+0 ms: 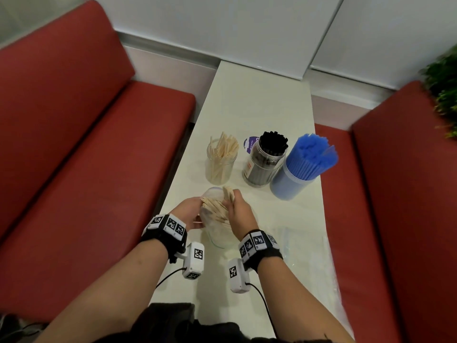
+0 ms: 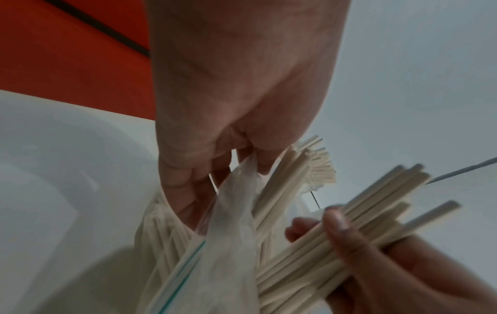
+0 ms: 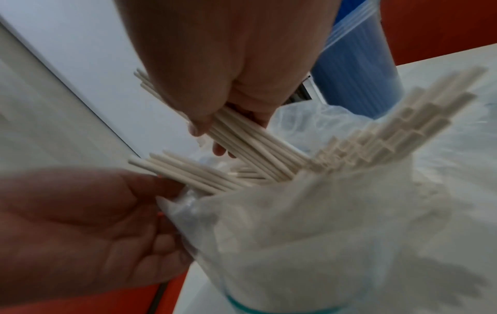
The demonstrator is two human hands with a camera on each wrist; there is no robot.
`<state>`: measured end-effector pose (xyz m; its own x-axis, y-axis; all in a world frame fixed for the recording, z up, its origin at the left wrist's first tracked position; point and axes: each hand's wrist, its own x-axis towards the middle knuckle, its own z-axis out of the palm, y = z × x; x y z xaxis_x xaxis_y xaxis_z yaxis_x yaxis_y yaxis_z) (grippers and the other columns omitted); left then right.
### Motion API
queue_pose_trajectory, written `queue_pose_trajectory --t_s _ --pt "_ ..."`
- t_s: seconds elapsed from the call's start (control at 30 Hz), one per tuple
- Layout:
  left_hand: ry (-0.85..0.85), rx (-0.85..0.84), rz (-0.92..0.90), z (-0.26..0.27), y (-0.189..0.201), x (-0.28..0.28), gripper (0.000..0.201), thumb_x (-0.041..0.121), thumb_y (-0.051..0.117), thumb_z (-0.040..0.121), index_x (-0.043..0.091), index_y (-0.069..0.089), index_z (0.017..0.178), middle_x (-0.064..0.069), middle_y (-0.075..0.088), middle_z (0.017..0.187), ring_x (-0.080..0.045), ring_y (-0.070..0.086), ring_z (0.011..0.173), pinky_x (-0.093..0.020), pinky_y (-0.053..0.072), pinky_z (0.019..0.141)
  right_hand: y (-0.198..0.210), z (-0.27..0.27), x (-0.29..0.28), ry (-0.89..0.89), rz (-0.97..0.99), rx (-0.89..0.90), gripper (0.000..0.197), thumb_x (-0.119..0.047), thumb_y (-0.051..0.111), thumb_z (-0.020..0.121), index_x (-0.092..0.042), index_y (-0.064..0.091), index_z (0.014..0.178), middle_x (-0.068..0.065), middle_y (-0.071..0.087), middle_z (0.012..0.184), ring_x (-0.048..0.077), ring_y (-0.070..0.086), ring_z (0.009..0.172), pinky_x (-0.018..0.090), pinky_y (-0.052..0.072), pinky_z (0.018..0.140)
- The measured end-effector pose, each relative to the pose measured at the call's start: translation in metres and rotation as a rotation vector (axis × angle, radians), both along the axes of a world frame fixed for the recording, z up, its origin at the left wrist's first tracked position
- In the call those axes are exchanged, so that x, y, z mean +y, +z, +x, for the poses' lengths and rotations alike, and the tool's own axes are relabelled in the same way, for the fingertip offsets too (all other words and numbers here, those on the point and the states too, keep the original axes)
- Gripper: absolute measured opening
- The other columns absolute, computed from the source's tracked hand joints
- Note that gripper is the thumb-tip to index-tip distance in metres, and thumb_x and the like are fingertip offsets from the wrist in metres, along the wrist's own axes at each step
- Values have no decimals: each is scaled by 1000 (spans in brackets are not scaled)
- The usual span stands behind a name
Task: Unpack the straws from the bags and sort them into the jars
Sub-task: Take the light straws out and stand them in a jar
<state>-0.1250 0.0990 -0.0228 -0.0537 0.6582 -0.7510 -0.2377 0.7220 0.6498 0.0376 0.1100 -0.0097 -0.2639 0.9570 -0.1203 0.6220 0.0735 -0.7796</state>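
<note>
A clear zip bag (image 1: 217, 233) of cream paper straws stands on the white table (image 1: 257, 100) in front of me. My left hand (image 1: 190, 214) grips the bag's open rim (image 2: 228, 191) on its left side. My right hand (image 1: 241, 210) reaches into the bag's mouth and grips a bundle of cream straws (image 3: 242, 140), also seen as the bundle (image 2: 363, 223) in the left wrist view. Behind the bag stand three jars: one partly filled with cream straws (image 1: 221, 159), one packed with black straws (image 1: 265, 160), one packed with blue straws (image 1: 301, 167).
An empty clear plastic bag (image 1: 306, 248) lies flat on the table to my right. Red bench seats (image 1: 86, 157) flank the narrow table on both sides. A green plant (image 1: 445, 90) stands at the far right. A purple-and-white label (image 1: 251, 144) lies behind the black jar.
</note>
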Motion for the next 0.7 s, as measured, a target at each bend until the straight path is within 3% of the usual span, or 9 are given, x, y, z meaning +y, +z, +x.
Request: queue_pose_trajectory --t_s 0.1,0.23,0.37,0.43,0.53,0.6,0.7 --pt "1 -6 -2 -2 -2 -1 22 27 61 95 13 72 108 -12 74 99 -29 68 88 -37 59 76 6 -5 1 -35 -4 115 9 -23 43 106 -22 36 101 -3 57 79 10 54 68 20 36 55" --pt "-40 -15 -18 -1 -4 -3 20 32 66 93 16 73 101 -7 77 90 -26 70 85 -34 60 71 -1 -8 -1 -87 -120 207 14 -21 55 102 -12 43 102 -4 56 79 12 54 70 29 41 65" --pt "-53 -11 -25 0 -4 -2 23 30 65 91 15 74 106 -8 78 96 -28 71 90 -35 60 73 14 -9 13 -271 -110 383 28 -37 74 88 -20 52 81 -6 55 67 12 50 58 27 46 57" --pt "-29 -11 -33 -1 -5 -1 22 23 62 92 13 72 109 -9 76 95 -28 69 87 -34 59 72 35 -9 29 -335 -92 541 32 -46 75 86 -23 54 75 -5 52 58 14 45 52 28 43 49" --pt "-23 -32 -43 -2 -4 0 20 23 61 92 15 72 107 -6 75 87 -25 68 79 -30 57 63 57 -8 51 -337 -52 614 42 -55 71 86 -24 57 62 2 52 52 19 48 49 30 44 51" --pt "-17 -37 -47 -2 -4 1 21 25 61 93 15 72 108 -6 75 89 -24 69 80 -30 56 62 55 -9 52 -316 -53 590 44 -51 69 90 -21 57 59 5 54 51 21 52 49 31 46 53" --pt "-11 -43 -51 -2 -5 3 19 28 63 93 16 71 104 -6 76 89 -26 69 83 -32 56 66 44 -11 45 -312 -144 624 39 -36 70 93 -11 49 71 3 47 51 20 43 48 33 39 52"
